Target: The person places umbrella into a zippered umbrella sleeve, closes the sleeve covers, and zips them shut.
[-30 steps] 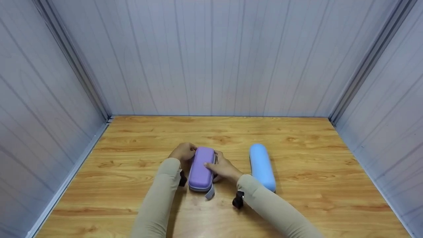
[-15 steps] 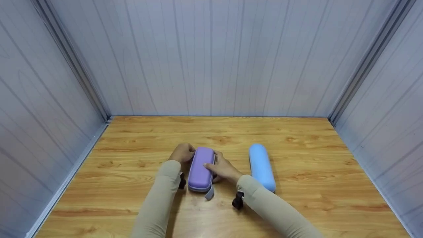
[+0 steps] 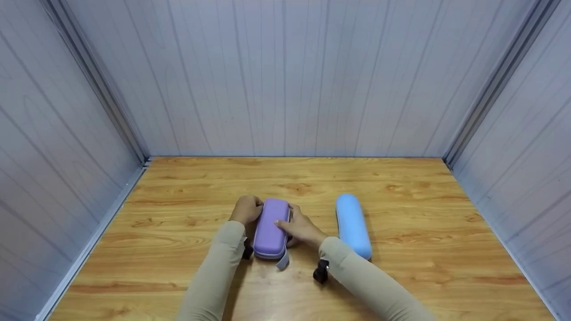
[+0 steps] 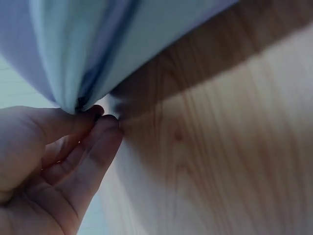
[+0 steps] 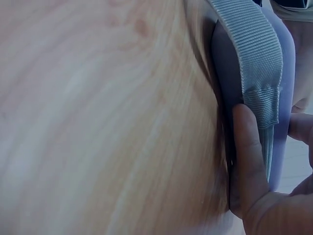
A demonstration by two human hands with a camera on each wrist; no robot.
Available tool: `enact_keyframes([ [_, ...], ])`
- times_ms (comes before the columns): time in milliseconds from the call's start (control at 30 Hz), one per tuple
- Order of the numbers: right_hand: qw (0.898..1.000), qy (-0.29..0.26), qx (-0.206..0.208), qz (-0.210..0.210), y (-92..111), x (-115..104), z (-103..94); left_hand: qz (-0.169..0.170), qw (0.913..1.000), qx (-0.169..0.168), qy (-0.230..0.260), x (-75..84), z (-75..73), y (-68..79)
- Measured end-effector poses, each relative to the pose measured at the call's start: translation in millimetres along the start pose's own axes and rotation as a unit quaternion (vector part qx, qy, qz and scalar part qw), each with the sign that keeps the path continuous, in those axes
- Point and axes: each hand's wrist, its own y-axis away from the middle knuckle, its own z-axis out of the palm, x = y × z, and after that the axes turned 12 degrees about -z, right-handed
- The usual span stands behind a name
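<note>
A purple zippered hard case [image 3: 270, 234] lies lengthwise on the wooden table, its zip seam running round the side. My left hand [image 3: 246, 209] is at the case's far left corner. In the left wrist view, its thumb and fingertips [image 4: 110, 125] pinch a small dark zipper pull at the seam, mostly hidden by the fingers. My right hand [image 3: 305, 229] grips the case from the right, thumb on the top and fingers along the side. A grey fabric strap [image 5: 259, 54] loops from the near right end of the case.
Right of the purple case lies a blue hard case [image 3: 353, 225], close to my right forearm. Pale panel walls [image 3: 285, 80] enclose the wooden table [image 3: 410, 200] at the back and both sides. A dark wrist device [image 3: 321, 271] hangs under my right sleeve.
My left hand has shifted slightly toward me along the case's left edge, its wrist turning a little. The right hand and both cases stay almost where they were.
</note>
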Motion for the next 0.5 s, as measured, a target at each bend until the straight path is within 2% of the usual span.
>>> enact_keyframes([
  [500,1.000,0.000,-0.009,0.003,0.6,-1.9,1.0,0.029,0.9993,0.001,-0.025,-9.0,0.1,5.0],
])
